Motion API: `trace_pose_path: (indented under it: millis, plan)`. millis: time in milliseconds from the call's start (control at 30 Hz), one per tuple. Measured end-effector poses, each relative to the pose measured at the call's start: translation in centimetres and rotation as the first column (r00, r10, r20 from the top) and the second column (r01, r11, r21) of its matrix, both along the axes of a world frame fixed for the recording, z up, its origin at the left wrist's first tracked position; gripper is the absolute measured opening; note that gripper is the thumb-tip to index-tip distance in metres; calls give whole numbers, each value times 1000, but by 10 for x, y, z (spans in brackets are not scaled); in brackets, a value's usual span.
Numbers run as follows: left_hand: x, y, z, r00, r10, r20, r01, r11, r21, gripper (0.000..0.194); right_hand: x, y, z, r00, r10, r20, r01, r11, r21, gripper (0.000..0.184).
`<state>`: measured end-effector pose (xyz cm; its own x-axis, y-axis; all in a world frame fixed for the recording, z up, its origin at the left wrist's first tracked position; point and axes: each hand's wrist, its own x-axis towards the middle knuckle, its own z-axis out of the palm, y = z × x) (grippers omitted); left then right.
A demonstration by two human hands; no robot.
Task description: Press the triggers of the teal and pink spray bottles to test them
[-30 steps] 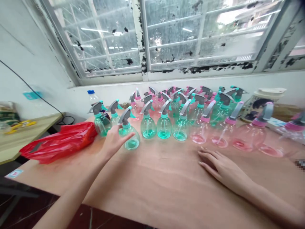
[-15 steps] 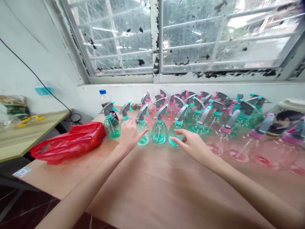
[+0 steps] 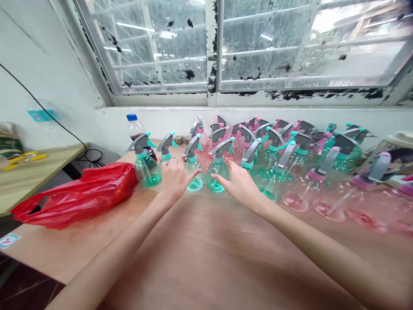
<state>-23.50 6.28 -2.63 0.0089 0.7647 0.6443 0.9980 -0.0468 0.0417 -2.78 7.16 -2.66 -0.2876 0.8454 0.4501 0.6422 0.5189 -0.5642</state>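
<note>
From here I can't tell whether the left hand [image 3: 175, 180] or right hand [image 3: 240, 183] grips anything; both partly hide green spray bottles [image 3: 215, 170].

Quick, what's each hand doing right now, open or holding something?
Left hand: open, thumb by a green spray bottle; contact unclear.
Right hand: open, thumb before the next green spray bottle; contact unclear.

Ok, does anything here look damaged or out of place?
Yes, the window frame looks worn: dark, ragged patches break up its pale surface on the upright and along the bottom. The crumpled red plastic bag beside the green spray bottles also looks a bit untidy. I can't make out any spill.
</note>
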Motion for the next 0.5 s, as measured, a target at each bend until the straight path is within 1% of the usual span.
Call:
trace_pose_path:
  millis: [100,200,300,400,500]
  plan:
    - [0,2,0,1000,-5,-6,5,1000,20,55,-12,7,3,998,-51,33,53,997,-58,69]
    - [0,4,0,1000,-6,-16,7,1000,30,58,-22,15,3,993,-106,57,111,990,-90,65]
    - [0,5,-2,1000,-4,-22,4,999,36,61,-27,20,2,989,-127,71,134,985,-108,61]
    - [-1,7,-3,1000,0,-21,0,999,39,64,-27,21,4,988,-121,94,133,982,-134,58]
    - [-2,10,-4,1000,-2,-18,3,999,35,66,-22,18,7,991,-69,115,86,984,-154,56]
